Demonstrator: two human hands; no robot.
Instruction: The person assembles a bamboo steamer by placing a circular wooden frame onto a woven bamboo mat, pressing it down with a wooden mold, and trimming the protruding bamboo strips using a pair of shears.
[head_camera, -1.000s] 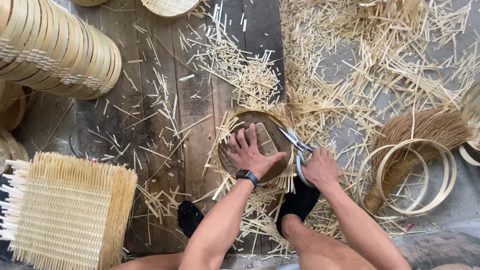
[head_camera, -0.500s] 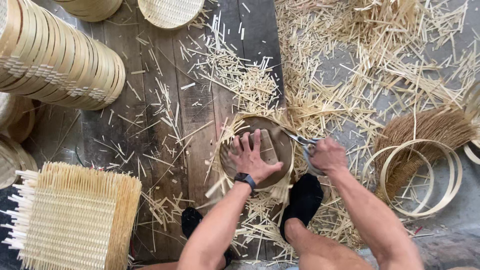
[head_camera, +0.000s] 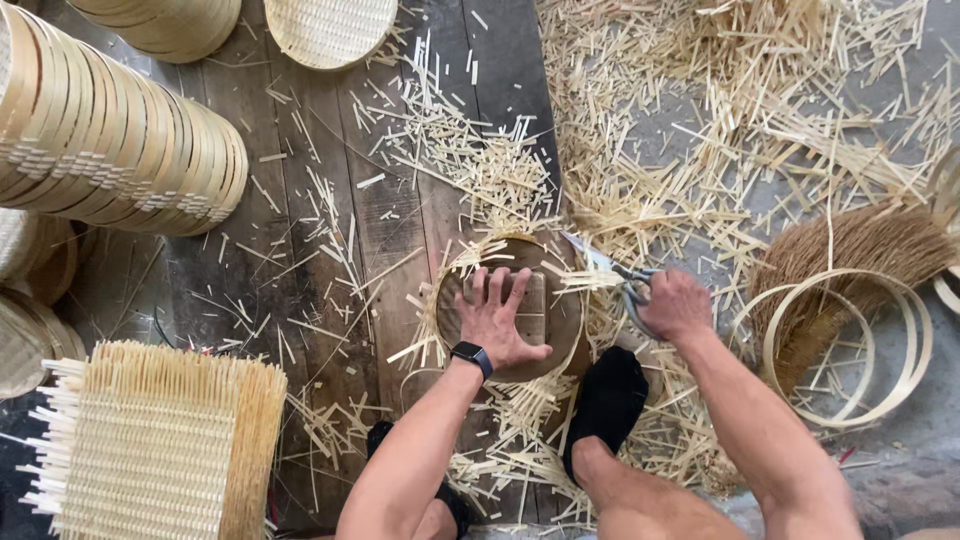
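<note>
Head view: my left hand is pressing flat, fingers spread, on the round woven bamboo mat lying on the plank floor. My right hand is clenching scissors, blades at the mat's right edge.

Pale straw woven mat, black socks, perhaps grey-handled scissors
</note>
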